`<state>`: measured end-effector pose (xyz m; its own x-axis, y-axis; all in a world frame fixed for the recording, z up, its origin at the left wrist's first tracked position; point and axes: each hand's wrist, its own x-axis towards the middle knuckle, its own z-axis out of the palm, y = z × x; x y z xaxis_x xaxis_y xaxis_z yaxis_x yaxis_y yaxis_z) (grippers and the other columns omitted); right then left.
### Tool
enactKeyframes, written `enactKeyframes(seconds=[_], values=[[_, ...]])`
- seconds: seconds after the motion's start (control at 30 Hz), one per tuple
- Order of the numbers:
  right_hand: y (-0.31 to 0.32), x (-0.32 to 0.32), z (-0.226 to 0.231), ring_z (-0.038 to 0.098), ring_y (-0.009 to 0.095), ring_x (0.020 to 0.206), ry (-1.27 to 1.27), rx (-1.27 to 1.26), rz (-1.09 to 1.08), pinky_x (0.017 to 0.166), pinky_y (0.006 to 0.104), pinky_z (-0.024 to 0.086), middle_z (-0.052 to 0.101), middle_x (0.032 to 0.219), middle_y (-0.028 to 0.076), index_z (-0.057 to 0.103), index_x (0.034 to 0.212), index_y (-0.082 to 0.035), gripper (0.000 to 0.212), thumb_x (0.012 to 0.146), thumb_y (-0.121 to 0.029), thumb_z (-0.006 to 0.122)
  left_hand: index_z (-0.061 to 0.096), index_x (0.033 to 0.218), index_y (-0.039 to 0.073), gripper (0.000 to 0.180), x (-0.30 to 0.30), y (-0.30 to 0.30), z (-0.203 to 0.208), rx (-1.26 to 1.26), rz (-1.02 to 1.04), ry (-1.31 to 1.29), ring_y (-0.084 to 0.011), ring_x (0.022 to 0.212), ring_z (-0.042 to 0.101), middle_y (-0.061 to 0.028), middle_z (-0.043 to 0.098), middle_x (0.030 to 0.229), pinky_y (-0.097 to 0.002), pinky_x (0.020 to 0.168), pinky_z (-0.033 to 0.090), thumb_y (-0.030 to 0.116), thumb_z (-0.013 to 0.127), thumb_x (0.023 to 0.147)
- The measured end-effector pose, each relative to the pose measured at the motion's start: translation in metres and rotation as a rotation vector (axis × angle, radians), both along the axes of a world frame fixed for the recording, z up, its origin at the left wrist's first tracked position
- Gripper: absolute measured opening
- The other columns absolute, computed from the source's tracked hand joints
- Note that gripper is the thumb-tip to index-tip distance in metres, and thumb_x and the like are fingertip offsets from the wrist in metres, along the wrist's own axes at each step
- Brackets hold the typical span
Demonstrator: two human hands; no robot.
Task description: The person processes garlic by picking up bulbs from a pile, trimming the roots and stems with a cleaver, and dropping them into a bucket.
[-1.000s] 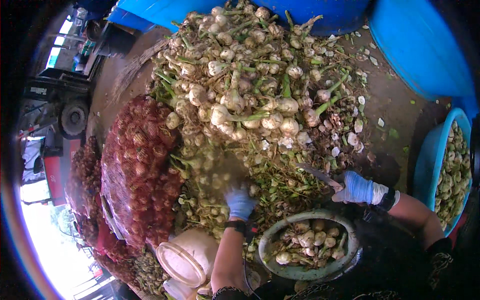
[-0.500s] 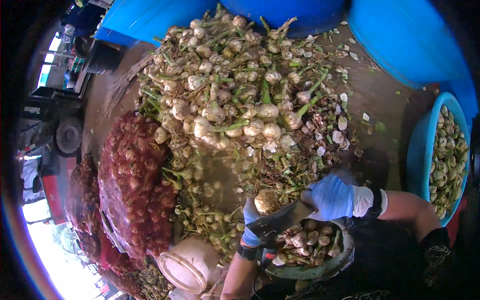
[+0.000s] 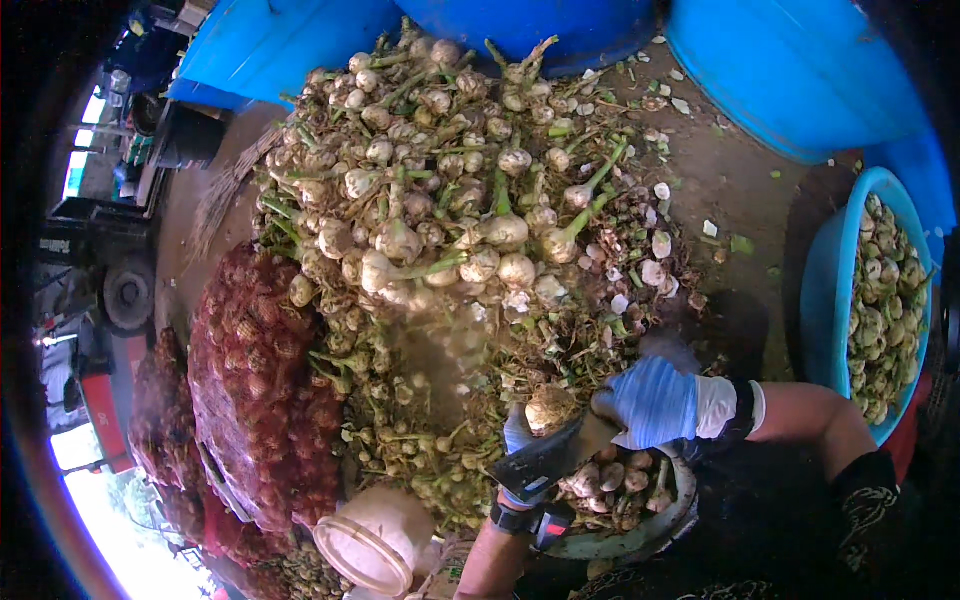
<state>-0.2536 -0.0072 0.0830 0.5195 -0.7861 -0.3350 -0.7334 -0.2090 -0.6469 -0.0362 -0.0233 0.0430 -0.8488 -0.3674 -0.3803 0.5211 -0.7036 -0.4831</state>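
My left hand (image 3: 516,432), in a blue glove, is closed round a dirt-stained garlic bulb (image 3: 548,408), partly hidden behind a dark blade. My right hand (image 3: 657,404), also in a blue glove, grips a broad knife (image 3: 540,458). Its blade slants down to the left, close under the bulb and across the front of my left hand. Whether the edge touches the bulb, I cannot tell. Below both hands stands a round basin (image 3: 683,500) with trimmed garlic bulbs (image 3: 617,482) in it.
Ahead rises a large heap of garlic with stalks (image 3: 430,210). Red mesh sacks (image 3: 255,390) of bulbs lie left, near a tipped white bucket (image 3: 370,540). A blue tub (image 3: 828,300) full of garlic stands right. Blue barrels (image 3: 790,70) line the back. Peelings (image 3: 655,245) litter the floor.
The whole view has shifted slightly, so the heap and sacks sit farther left. Both hands keep their hold on the bulb and the knife, and my left hand appears slightly farther right.
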Motion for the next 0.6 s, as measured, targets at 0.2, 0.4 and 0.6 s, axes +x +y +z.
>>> enactKeyframes(seconds=[0.2, 0.4, 0.6], values=[[0.0, -0.001, -0.01, 0.061, 0.034, 0.066, -0.006, 0.034, -0.016, 0.057, 0.0458, 0.047, 0.061, 0.073, 0.014, 0.061, 0.085, -0.009, 0.042, 0.071, -0.048, 0.06, 0.036, 0.132, 0.0, 0.072, 0.012, 0.015, -0.02, 0.203, -0.047, 0.25, -0.0286, 0.122, 0.043, -0.0208, 0.043, 0.133, -0.0417, 0.109, 0.028, 0.057, 0.045, 0.088], [0.001, -0.007, -0.027, 0.06, 0.035, 0.064, -0.103, 0.148, -0.124, 0.055, 0.0457, 0.046, 0.059, 0.067, 0.015, 0.061, 0.082, -0.009, 0.042, 0.074, -0.05, 0.058, 0.044, 0.128, -0.002, 0.038, 0.023, 0.021, -0.012, -1.752, -0.592, -0.959, -0.0221, 0.118, 0.048, -0.0138, 0.05, 0.129, -0.0342, 0.105, 0.034, 0.021, 0.043, 0.096], [0.008, -0.013, -0.067, 0.058, 0.036, 0.055, -0.129, -0.044, -0.182, 0.052, 0.0471, 0.045, 0.057, 0.059, 0.014, 0.062, 0.073, -0.011, 0.033, 0.07, -0.044, 0.06, 0.052, 0.12, -0.001, 0.045, 0.026, 0.016, -0.001, -1.517, -0.602, -0.932, -0.0209, 0.102, 0.058, -0.0099, 0.06, 0.112, -0.0337, 0.093, 0.045, 0.01, 0.067, 0.08]])
